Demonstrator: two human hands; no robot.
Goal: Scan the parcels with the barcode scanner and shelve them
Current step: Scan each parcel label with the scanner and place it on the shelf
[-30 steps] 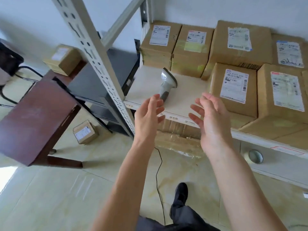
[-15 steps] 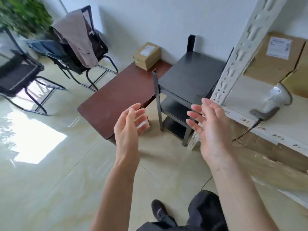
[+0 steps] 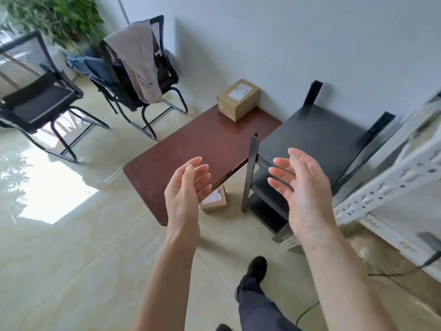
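A brown cardboard parcel (image 3: 238,99) with a white label sits at the far end of a dark red low table (image 3: 191,149) by the wall. A second small parcel (image 3: 214,201) lies on the floor under the table's near right edge. My left hand (image 3: 186,189) and my right hand (image 3: 300,185) are raised in front of me, palms facing each other, fingers apart, both empty. They hover above the table's near end and apart from either parcel. The scanner's dark base (image 3: 430,238) and cable (image 3: 391,273) show at the right edge on the white shelf (image 3: 391,185).
A black metal shelf unit (image 3: 315,144) stands between the table and the white rack. Two black chairs stand at the left, one (image 3: 140,75) draped with a grey garment, the other (image 3: 35,101) bare. Green plants fill the top left corner. My shoe (image 3: 256,271) is on the tiled floor.
The view has swung left from the parcel-filled shelf and the scanner toward the red table and chairs. Both hands stay raised and empty.
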